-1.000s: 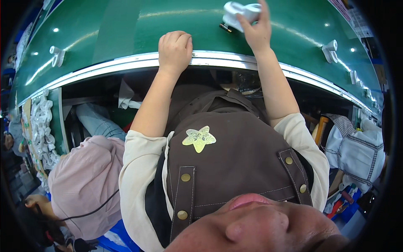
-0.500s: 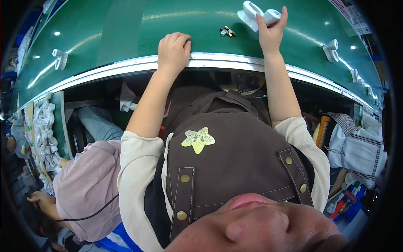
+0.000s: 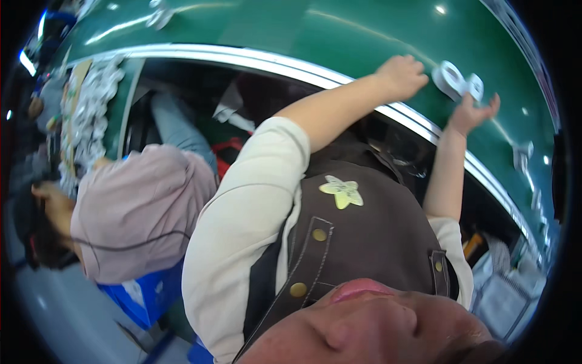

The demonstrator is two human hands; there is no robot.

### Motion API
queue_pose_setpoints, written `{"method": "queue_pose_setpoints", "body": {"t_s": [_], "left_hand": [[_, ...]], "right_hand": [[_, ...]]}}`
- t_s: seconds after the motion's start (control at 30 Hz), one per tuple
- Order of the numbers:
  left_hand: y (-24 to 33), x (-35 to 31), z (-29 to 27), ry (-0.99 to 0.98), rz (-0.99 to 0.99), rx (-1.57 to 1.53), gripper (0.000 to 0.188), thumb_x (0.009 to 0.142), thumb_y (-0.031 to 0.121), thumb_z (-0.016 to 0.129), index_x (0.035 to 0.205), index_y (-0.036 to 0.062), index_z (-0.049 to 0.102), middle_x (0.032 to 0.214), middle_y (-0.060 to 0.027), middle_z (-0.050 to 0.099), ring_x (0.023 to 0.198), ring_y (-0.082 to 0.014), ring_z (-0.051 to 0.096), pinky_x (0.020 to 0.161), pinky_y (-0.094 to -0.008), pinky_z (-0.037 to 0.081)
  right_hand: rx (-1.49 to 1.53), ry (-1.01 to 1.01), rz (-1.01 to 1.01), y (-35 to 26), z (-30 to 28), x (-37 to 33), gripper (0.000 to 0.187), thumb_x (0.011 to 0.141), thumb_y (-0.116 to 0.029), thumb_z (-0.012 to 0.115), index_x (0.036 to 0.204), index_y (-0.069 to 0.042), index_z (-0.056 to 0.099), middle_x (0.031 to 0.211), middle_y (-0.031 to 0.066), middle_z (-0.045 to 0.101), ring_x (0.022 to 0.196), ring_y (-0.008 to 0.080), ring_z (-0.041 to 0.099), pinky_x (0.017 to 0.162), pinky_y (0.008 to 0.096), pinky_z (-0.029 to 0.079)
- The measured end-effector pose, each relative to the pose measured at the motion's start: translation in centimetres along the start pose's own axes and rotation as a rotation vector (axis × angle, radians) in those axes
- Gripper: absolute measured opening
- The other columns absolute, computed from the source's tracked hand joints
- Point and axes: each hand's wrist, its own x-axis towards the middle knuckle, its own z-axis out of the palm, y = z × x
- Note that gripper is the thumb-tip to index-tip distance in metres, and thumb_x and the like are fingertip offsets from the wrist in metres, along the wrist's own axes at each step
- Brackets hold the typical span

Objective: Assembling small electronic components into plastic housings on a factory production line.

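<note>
On the green tabletop lies a glossy white plastic part (image 3: 449, 80) with a rounded loop and a shorter round end, slightly blurred. My right hand (image 3: 471, 115) is at its near end, fingers spread apart; one digit overlaps the part's edge, and no grip shows. To the left of the part, my left hand (image 3: 401, 79) reaches across my body over the table, its fingers curled. What these fingers hold, if anything, is hidden. No small battery-like pieces are visible beside the hand.
The metal table edge (image 3: 260, 59) curves beneath my forearms. Similar white parts stand at the far left (image 3: 160, 15) and right (image 3: 522, 156). A co-worker in a pink top (image 3: 142, 206) sits at my left, near a board of white pieces (image 3: 100, 115). A white bag (image 3: 506, 297) hangs at right.
The view has swung, so the table slants. My left hand has moved from the table edge to near the white part, where small battery-like pieces lay. My right hand's fingers have spread from the part.
</note>
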Motion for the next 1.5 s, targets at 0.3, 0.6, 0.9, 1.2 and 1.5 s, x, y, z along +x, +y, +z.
{"method": "queue_pose_setpoints", "body": {"t_s": [0.3, 0.6, 0.9, 1.2, 1.5], "left_hand": [[0.8, -0.1, 2.4, 0.131, -0.099, -0.04, 0.017, 0.079, 0.016, 0.059, 0.092, 0.0052, 0.062, 0.088, -0.0144, 0.058, 0.081, -0.0309, 0.063, 0.071, -0.0411, 0.053], [-0.2, 0.2, 2.2, 0.222, -0.358, -0.61, 0.026, 0.085, 0.016, 0.06, 0.108, 0.0036, 0.059, 0.101, -0.0187, 0.059, 0.096, -0.0392, 0.062, 0.084, -0.0459, 0.052], [-5.5, -1.5, -0.4, 0.396, -1.016, -1.902, 0.019, 0.097, 0.011, 0.05, 0.113, 0.0028, 0.056, 0.096, -0.0126, 0.061, 0.085, -0.0247, 0.062, 0.069, -0.0382, 0.052], [-16.3, -15.2, -10.3, 0.78, -0.873, -0.528, 0.021, 0.093, 0.01, 0.058, 0.113, 0.0013, 0.057, 0.095, -0.0133, 0.063, 0.087, -0.0235, 0.063, 0.076, -0.0366, 0.052], [-17.5, -18.8, -11.6, 0.33, -0.84, 0.045, 0.021, 0.095, 0.013, 0.05, 0.111, 0.0056, 0.062, 0.11, -0.0153, 0.063, 0.103, -0.0362, 0.06, 0.089, -0.0429, 0.049]], "right_hand": [[-0.329, -0.031, -0.587, -4.1, -0.1, -1.5, 0.055, 0.077, -0.003, 0.067, 0.127, 0.001, 0.045, 0.136, 0.0198, 0.039, 0.128, 0.0357, 0.041, 0.111, 0.047, 0.031], [-0.02, -0.778, -0.411, -6.0, 1.9, -4.6, 0.036, 0.078, 0.005, 0.061, 0.114, -0.001, 0.063, 0.124, 0.0159, 0.058, 0.109, 0.0302, 0.06, 0.095, 0.0378, 0.047], [-0.054, -0.968, 0.095, -2.7, 1.5, -5.0, 0.021, 0.089, -0.003, 0.059, 0.11, -0.002, 0.064, 0.1, 0.0082, 0.067, 0.089, 0.0159, 0.063, 0.084, 0.0277, 0.049], [-0.137, -0.981, -0.079, -4.6, 2.1, -4.8, 0.016, 0.089, -0.004, 0.059, 0.103, -0.001, 0.066, 0.096, 0.0118, 0.067, 0.086, 0.0241, 0.065, 0.08, 0.0305, 0.05], [-0.309, -1.037, 0.043, -5.1, 2.6, -5.4, 0.018, 0.089, -0.01, 0.059, 0.102, -0.003, 0.068, 0.095, 0.0135, 0.07, 0.084, 0.027, 0.067, 0.078, 0.0336, 0.051]]}}
